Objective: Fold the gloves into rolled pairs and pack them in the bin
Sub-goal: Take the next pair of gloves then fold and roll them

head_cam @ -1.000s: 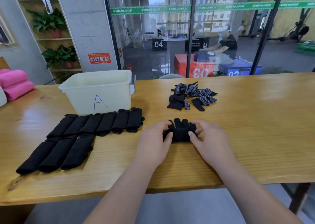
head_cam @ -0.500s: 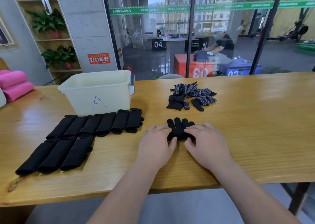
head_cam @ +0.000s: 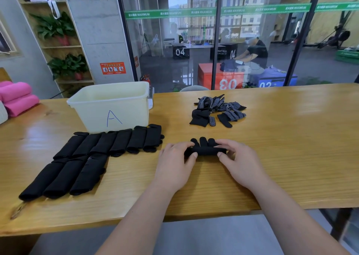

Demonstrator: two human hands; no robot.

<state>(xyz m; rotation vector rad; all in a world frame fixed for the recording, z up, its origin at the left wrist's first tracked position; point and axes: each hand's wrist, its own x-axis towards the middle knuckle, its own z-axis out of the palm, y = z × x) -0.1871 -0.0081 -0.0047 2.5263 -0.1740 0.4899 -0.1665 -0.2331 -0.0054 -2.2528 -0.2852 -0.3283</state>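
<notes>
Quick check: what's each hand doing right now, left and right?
Left hand: closed, pinching the left end of the partly rolled black fabric glove bundle.
Right hand: closed, pinching its right end.

black glove pair (head_cam: 205, 151) half-rolled, fingertips out | rolled pairs (head_cam: 118, 144) in rows before bin (head_cam: 91, 113) | loose gloves (head_cam: 219, 109) heaped behind

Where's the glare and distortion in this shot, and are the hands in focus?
Head view: light glares on the table at far left; the wide lens bows the table's edge; the left hand, right hand and the glove they pinch are sharp; the black rolls show little detail.
</notes>
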